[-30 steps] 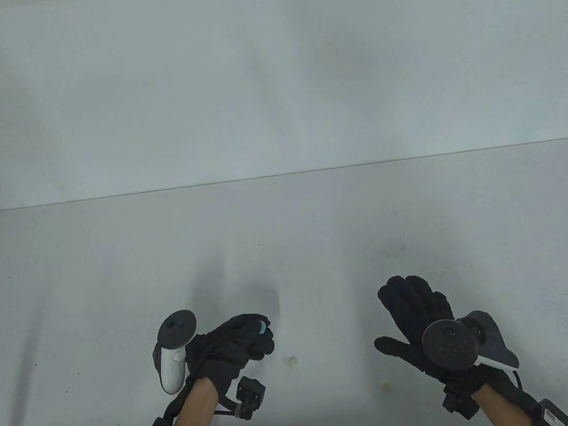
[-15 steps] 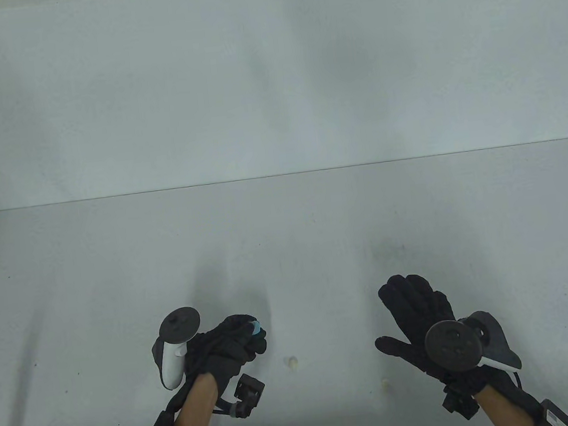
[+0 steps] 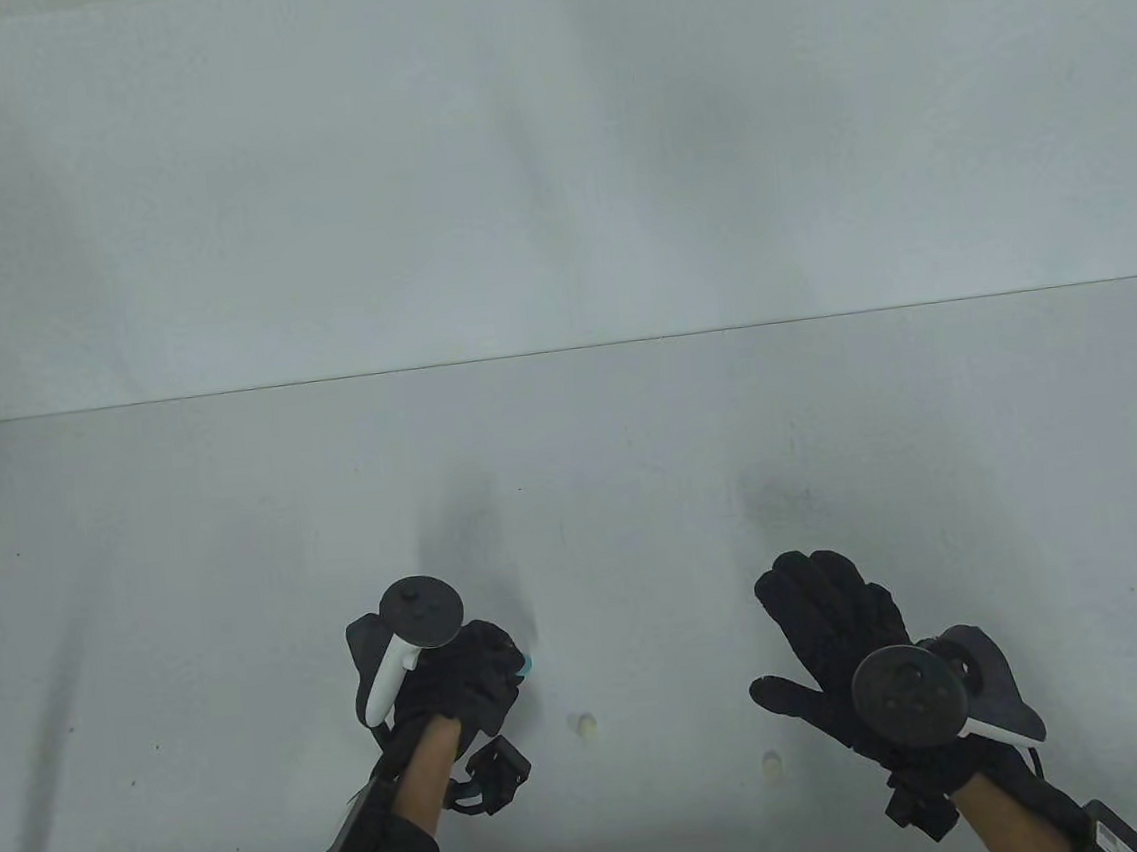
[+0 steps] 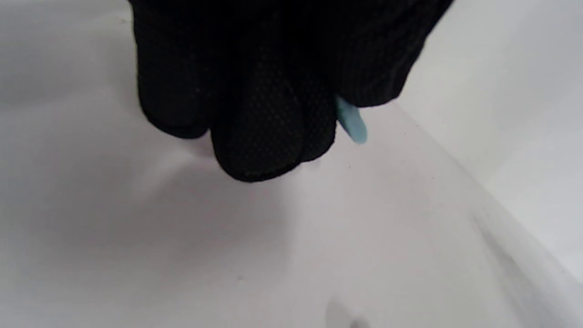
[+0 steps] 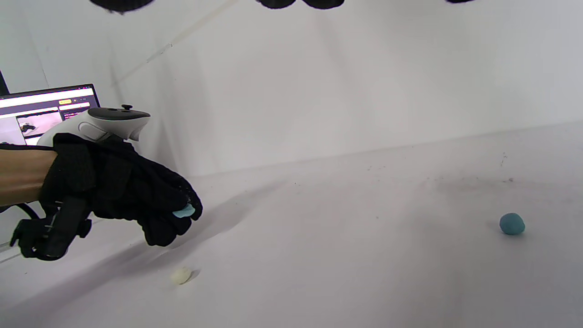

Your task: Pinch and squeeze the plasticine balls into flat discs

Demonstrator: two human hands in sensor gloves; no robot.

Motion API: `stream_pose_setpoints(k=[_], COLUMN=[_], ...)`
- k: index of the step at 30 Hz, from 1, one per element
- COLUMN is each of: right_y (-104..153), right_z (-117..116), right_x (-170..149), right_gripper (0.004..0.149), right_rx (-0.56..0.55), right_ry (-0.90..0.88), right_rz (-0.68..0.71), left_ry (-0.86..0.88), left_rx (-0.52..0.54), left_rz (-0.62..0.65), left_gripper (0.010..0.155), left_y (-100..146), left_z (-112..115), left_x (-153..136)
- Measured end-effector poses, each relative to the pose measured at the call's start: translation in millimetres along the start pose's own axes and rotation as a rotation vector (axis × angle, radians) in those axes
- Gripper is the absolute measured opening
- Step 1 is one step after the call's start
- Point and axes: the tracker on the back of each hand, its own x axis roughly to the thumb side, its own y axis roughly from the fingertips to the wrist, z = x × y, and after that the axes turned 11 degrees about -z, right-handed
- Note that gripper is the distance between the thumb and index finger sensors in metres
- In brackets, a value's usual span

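My left hand (image 3: 496,666) pinches a flattened light blue plasticine piece (image 3: 525,663) just above the table; only its edge shows past the fingers. The left wrist view shows the thin blue piece (image 4: 351,122) sticking out beside my curled fingers (image 4: 259,136). The right wrist view shows the same piece (image 5: 184,211) in my left hand (image 5: 150,205). My right hand (image 3: 818,595) is open and holds nothing, fingers spread over the table. Two small cream balls (image 3: 584,724) (image 3: 770,760) lie on the table between the hands. A darker blue ball (image 5: 512,223) lies on the table in the right wrist view.
The white table (image 3: 238,538) ends at a white back wall (image 3: 542,147). A laptop screen (image 5: 45,111) stands beyond my left hand in the right wrist view. One cream ball (image 5: 181,274) lies just below my left hand there.
My left hand has turned more palm-down and shifted right and forward, so less of the blue piece shows. My right hand has stayed in place.
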Motion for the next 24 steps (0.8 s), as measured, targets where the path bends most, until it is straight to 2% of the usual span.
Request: stream_pose_setpoints(k=[5, 14, 24], right_y=[0.5, 1.1, 0.9], right_z=[0.3, 0.8, 1.2], right_x=[0.5, 1.6, 1.9], right_gripper=[0.084, 0.084, 0.084], right_rx=[-0.002, 0.003, 0.005], right_ry=[0.0, 0.002, 0.003], right_rz=[0.003, 0.004, 0.001], left_ry=[-0.058, -0.324, -0.659], left_rx=[-0.025, 0.019, 0.206], left_rz=[-0.028, -0.042, 0.032], left_gripper=[0.046, 0.044, 0.042], left_y=[-6.0, -9.3, -4.9], left_z=[7.0, 18.7, 34.5], left_x=[6.9, 26.2, 40.2])
